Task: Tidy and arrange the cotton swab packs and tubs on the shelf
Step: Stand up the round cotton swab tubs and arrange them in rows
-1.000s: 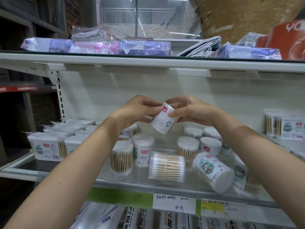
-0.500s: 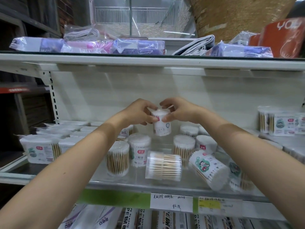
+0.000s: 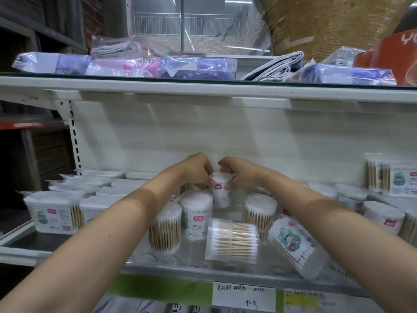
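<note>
While both forearms reached in over the shelf [image 3: 203,271], the left hand [image 3: 198,171] and the right hand [image 3: 234,171] met at a small white tub [image 3: 220,193] toward the back of the middle row, fingers [image 3: 228,185] of each curled round its upper rim from either side. The tub stood upright, a round white container with a cotton-white top, a small red label patch and a faint blue-green mark on its side; whether its base touched the shelf could not be told.

Just in front stood a taller labelled tub [image 3: 195,216] and a clear tub of wooden-stemmed swabs [image 3: 165,229], both upright. A clear tub [image 3: 232,241] lay on its side near the front edge, and a cartoon-printed tub [image 3: 295,245] leaned tilted to its right. Rectangular swab packs [image 3: 53,214] filled the left end, more packs [image 3: 397,178] stood at the far right.

The shelf was glass-topped with a white frame, a green strip and a handwritten price tag [image 3: 243,299] on its front rail. A white back panel rose behind; the upper shelf [image 3: 203,88] carried plastic-wrapped purple and pink goods [image 3: 126,65].
</note>
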Demonstrator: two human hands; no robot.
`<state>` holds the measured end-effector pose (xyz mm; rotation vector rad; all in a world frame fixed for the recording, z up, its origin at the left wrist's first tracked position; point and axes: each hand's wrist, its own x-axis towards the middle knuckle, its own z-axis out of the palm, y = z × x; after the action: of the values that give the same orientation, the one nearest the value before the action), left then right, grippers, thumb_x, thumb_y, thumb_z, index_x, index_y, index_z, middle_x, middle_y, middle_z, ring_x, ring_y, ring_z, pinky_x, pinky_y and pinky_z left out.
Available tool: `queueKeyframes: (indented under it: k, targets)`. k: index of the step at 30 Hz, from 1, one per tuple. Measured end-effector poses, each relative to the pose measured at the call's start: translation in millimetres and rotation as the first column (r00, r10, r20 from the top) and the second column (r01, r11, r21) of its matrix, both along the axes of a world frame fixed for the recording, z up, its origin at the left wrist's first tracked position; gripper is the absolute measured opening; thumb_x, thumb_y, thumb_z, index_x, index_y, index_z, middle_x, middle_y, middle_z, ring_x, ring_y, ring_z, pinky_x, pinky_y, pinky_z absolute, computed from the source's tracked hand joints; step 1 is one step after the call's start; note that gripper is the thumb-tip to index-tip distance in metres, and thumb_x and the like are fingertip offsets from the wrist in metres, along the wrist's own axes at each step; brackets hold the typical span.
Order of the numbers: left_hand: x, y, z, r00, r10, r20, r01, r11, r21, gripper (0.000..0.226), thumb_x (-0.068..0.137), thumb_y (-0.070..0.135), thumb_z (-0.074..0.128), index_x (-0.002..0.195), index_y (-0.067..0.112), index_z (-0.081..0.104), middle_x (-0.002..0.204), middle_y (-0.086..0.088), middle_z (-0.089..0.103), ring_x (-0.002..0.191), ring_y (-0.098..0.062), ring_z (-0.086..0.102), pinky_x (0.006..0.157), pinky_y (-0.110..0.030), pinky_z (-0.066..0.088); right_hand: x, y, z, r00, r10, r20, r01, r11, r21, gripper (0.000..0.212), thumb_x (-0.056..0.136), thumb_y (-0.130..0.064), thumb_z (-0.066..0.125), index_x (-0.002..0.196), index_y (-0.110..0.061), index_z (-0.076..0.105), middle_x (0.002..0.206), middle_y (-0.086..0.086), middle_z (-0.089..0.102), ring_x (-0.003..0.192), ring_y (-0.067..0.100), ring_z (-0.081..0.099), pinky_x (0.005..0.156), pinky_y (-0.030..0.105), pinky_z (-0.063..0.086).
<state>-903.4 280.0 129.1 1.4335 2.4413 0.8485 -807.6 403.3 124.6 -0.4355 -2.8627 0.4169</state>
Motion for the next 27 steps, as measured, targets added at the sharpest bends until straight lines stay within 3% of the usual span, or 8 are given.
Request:
queueKeyframes:
  k: [5,13,17,21,24,27]
  targets:
    - [-3.4,8.1,-5.2,1.0,0.024,-0.003,-0.024,0.999,-0.037,0.02,0.082,0.009,0.069,0.097,-0.004,0.069,0.088,-0.018,0.07,0.073,-0.022,0.066,0.079,-0.035,0.059,-3.0,1.3,-9.0,0.998,-0.012,0.061,0.007,0.997,0.076,0.076,0.076,-0.011,0.074,0.141,-0.01,0.035,0.136,0.01,0.051,0.122,0.024,0.051,0.099,0.03,0.042]
    - [-2.5,11.5,-5.8,0.997,0.042,-0.067,-0.05,0.993,-0.111,0.025,0.084,0.018,0.068,0.098,-0.003,0.069,0.094,-0.019,0.072,0.08,-0.025,0.068,0.079,-0.036,0.059,-7.5,-3.4,-12.7,0.998,-0.061,0.021,0.056,0.981,0.185,0.075,0.073,-0.021,0.078,0.137,-0.01,0.042,0.133,0.011,0.053,0.121,0.025,0.05,0.094,0.028,0.04]
    - [2.8,8.2,2.1,0.991,0.037,-0.129,-0.057,0.986,-0.156,0.036,0.082,0.025,0.069,0.109,0.001,0.065,0.103,-0.013,0.069,0.086,-0.024,0.066,0.074,-0.031,0.057,6.3,-7.8,8.9,0.992,-0.124,0.01,0.122,0.987,0.107,0.073,0.073,-0.024,0.078,0.136,-0.008,0.044,0.133,0.011,0.053,0.12,0.026,0.052,0.095,0.028,0.041]
    - [16.4,9.4,7.5,0.966,0.043,-0.253,-0.086,0.983,-0.16,0.059,0.079,0.038,0.071,0.128,0.009,0.053,0.126,-0.007,0.059,0.109,-0.024,0.058,0.092,-0.033,0.048,35.0,-5.0,31.5,0.982,-0.153,0.113,0.167,0.978,-0.127,0.059,0.078,-0.027,0.075,0.13,-0.012,0.051,0.113,0.006,0.06,0.097,0.021,0.062,0.084,0.033,0.055]
    - [34.9,11.7,9.4,0.955,0.009,-0.297,-0.046,0.992,-0.116,0.059,0.08,0.036,0.071,0.13,0.009,0.053,0.131,-0.008,0.057,0.116,-0.024,0.055,0.094,-0.029,0.043,58.9,-5.8,35.8,0.973,-0.173,0.153,0.19,0.976,-0.11,0.055,0.08,-0.03,0.072,0.129,-0.012,0.053,0.105,0.004,0.063,0.096,0.019,0.064,0.081,0.031,0.055]
    - [54.4,8.6,14.0,0.96,-0.054,-0.275,0.038,0.997,-0.063,0.047,0.081,0.024,0.07,0.125,0.01,0.058,0.124,-0.007,0.062,0.111,-0.021,0.059,0.094,-0.029,0.047,85.3,-11.3,36.8,0.958,-0.169,0.233,0.192,0.978,-0.082,0.058,0.079,-0.036,0.072,0.13,-0.019,0.052,0.112,0.004,0.064,0.096,0.018,0.065,0.08,0.03,0.055]
